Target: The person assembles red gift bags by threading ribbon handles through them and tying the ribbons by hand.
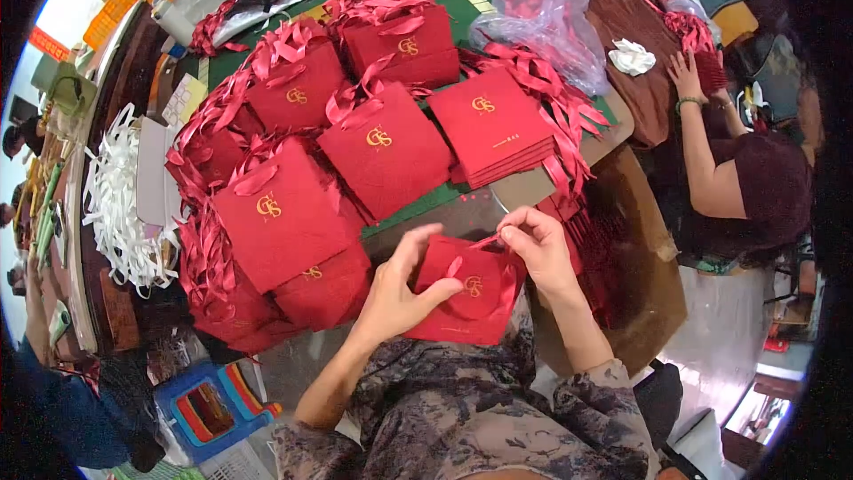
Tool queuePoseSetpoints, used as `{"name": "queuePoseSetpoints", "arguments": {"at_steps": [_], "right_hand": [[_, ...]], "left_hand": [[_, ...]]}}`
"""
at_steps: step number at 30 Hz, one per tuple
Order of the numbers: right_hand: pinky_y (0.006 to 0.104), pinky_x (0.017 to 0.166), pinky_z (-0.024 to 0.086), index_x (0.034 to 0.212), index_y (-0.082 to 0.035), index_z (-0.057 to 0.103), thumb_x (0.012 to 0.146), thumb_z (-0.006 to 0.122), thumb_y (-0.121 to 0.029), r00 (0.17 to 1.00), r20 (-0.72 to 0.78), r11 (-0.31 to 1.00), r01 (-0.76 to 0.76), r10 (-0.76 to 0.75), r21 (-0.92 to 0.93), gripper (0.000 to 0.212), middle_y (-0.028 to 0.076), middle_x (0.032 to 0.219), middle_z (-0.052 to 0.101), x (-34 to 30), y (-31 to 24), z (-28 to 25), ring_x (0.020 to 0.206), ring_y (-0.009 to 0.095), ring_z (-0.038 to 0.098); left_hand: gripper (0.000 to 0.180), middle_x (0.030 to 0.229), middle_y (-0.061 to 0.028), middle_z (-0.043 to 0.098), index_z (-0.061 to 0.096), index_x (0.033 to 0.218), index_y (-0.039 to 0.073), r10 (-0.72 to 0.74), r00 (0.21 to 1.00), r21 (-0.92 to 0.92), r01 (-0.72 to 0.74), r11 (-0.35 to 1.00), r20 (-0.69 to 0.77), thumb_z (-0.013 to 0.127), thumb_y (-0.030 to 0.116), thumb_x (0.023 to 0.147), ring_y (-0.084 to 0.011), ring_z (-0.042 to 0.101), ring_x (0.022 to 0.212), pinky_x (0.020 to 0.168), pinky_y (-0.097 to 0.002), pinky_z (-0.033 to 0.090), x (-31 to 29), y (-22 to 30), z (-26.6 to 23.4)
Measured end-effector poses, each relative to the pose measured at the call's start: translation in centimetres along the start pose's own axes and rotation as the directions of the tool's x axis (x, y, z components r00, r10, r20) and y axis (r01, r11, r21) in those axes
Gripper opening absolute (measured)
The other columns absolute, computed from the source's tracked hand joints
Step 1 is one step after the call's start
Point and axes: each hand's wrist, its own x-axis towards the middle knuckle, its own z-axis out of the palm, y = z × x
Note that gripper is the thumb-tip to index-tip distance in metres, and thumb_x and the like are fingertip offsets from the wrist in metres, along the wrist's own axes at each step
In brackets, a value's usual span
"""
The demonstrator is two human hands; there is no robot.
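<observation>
Over my lap is a small red gift bag [444, 327] with a gold emblem and a ribbon across its front. My left hand [395, 295] grips its left side, thumb on the front face and fingers at the upper edge. With fingertips pinched, my right hand [540, 251] pulls a red ribbon [484, 242] at the bag's top right corner. In front of both hands, piles of similar red bags [384, 147] cover the table edge. A neat stack of them [493, 124] lies at the right, its ribbons [569, 120] hanging off to the side.
White ribbons [133, 204] heap beside a box at the left. A clear plastic bag [542, 31] and crumpled white paper [632, 56] lie on the far table. At the right a co-worker [764, 173] handles red items. A blue plastic stool [213, 409] stands at lower left.
</observation>
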Motion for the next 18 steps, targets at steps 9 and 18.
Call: {"name": "queuePoseSetpoints", "arguments": {"at_steps": [9, 18], "right_hand": [[0.0186, 0.064, 0.041, 0.095, -0.003, 0.066, 0.094, 0.066, -0.012, 0.997, -0.040, 0.998, -0.065, 0.064, -0.022, 0.008, -0.003, 0.081, 0.063, 0.8, 0.1, -0.1, 0.071, 0.003, 0.052], [0.0183, 0.059, 0.040, 0.098, -0.005, 0.068, 0.095, 0.067, -0.016, 0.996, -0.009, 0.995, -0.092, 0.092, 0.031, 0.012, -0.004, 0.082, 0.065, 5.0, 0.3, -2.4, 0.065, 0.002, 0.052]], "left_hand": [[0.059, 0.129, -0.0107, 0.060, 0.045, 0.141, -0.003, 0.058, 0.983, -0.229, -0.017, 0.973, 0.174, 0.069, 0.000, 0.087, -0.0144, 0.055, 0.120, 0.105, -0.0313, 0.043, -2.0, -1.6, 0.6], [0.063, 0.126, -0.0170, 0.065, 0.043, 0.143, -0.003, -0.047, 0.982, -0.061, 0.059, 0.996, 0.182, 0.070, 0.001, 0.086, -0.0176, 0.061, 0.118, 0.101, -0.0342, 0.047, -5.2, -2.7, 0.6]]}}
